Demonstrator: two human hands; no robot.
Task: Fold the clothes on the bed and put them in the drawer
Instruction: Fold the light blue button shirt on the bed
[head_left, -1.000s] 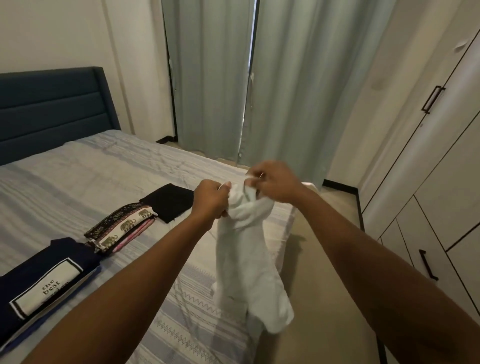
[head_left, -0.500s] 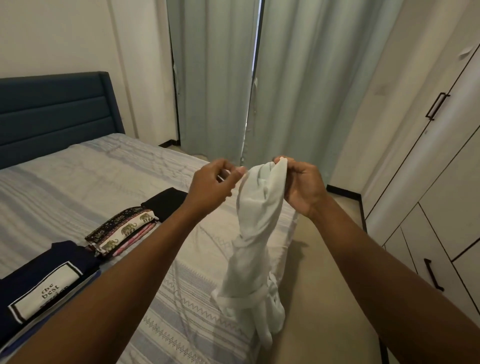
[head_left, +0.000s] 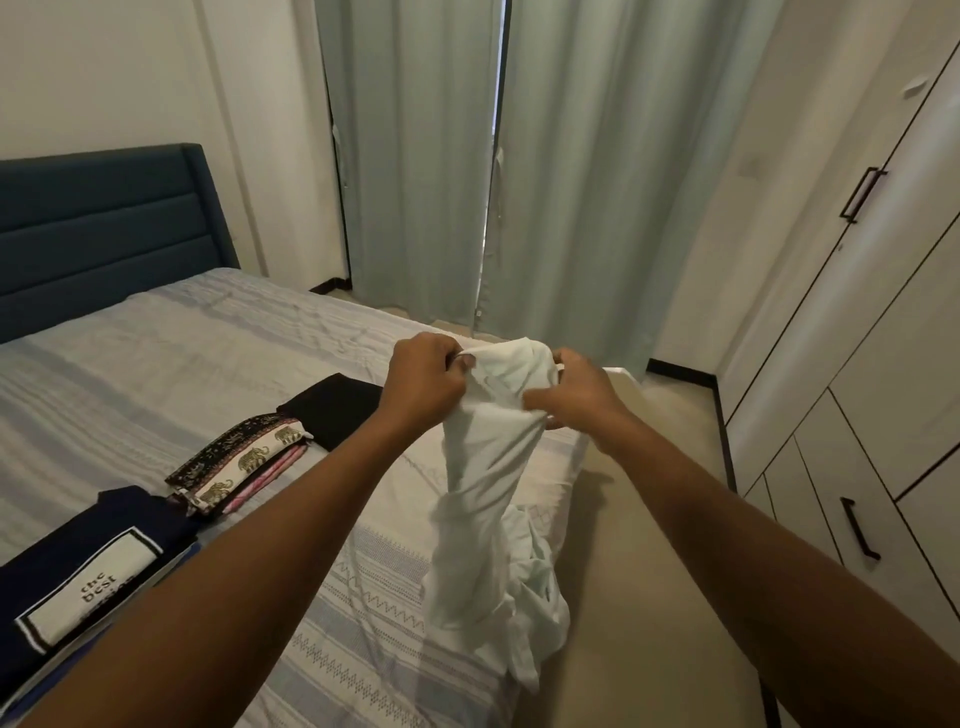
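A crumpled white garment (head_left: 488, 499) hangs in the air over the bed's right edge. My left hand (head_left: 423, 382) grips its top left part, and my right hand (head_left: 571, 392) grips its top right part, close together. On the bed (head_left: 182, 374) lie three folded items: a black one (head_left: 337, 410), an elephant-print one (head_left: 244, 465) and a navy one with a white label (head_left: 88, 587). The wardrobe's drawer (head_left: 852, 499), with a black handle, is closed at the right.
Pale green curtains (head_left: 519, 171) hang behind the bed. A dark blue headboard (head_left: 98, 228) stands at the left. White wardrobe doors (head_left: 857, 249) line the right wall. A strip of beige floor (head_left: 649, 597) runs between bed and wardrobe.
My left hand, which had let go half a second ago, now grips the white garment again. Both hands have lowered a little and the cloth's top is spread slightly between them.
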